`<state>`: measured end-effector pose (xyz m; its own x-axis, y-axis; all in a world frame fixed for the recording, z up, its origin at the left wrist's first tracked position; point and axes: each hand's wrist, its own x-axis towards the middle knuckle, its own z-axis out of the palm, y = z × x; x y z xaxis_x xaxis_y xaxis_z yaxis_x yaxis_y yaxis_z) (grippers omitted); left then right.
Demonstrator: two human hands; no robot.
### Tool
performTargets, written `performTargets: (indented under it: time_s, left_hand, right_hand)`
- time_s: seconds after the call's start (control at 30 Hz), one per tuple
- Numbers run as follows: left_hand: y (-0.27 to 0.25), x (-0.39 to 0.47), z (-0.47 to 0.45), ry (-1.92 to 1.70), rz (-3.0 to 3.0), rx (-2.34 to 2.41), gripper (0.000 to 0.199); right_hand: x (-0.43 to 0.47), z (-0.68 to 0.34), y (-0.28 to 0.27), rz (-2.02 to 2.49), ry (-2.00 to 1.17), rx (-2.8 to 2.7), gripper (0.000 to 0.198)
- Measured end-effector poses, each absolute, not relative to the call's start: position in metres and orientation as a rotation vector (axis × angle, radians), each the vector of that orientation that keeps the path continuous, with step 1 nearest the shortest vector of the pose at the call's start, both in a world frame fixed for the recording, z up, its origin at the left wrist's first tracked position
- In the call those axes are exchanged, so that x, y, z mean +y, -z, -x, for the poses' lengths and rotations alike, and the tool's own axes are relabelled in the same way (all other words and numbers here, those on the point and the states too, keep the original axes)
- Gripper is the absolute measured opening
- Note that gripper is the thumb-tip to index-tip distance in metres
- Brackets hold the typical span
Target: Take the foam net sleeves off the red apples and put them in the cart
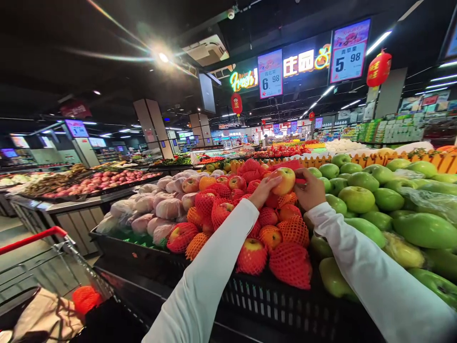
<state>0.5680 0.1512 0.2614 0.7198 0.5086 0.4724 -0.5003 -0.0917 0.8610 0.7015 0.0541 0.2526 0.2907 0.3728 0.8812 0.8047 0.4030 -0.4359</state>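
Observation:
My left hand [264, 191] is closed around a yellow-red apple [284, 181], raised just above the pile. The apple's skin shows bare on the side facing me. To its right, my right hand [312, 191] has its fingers bent and pinched on what looks like a red foam net [291, 165], partly hidden behind the apple. Below both hands lie several apples in red and orange foam nets, among them a red-netted apple [252, 256] at the front. Green apples [359, 191] are heaped beside my right forearm.
A black crate [271, 300] edges the display in front of me. Paper-wrapped fruit [167, 209] lies left of the netted apples. At lower left stands a shopping cart [34, 240] holding a bag and a red netted item [86, 299]. Price screens [270, 74] hang overhead.

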Motion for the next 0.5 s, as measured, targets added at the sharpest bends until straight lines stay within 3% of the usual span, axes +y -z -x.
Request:
performTargets:
  time_s: [0.27, 0.5]
  left_hand:
    - [-0.2644, 0.155, -0.5687, -0.927, -1.396, 0.056, 0.051]
    - [-0.2651, 0.1611, -0.5704, -0.985, -1.362, 0.047, 0.043]
  right_hand:
    - [0.047, -0.7066, -0.2571, 1.199, 0.706, -1.082, 0.013]
    - [0.0522, -0.7099, -0.2519, 1.393, 0.809, -1.083, 0.027]
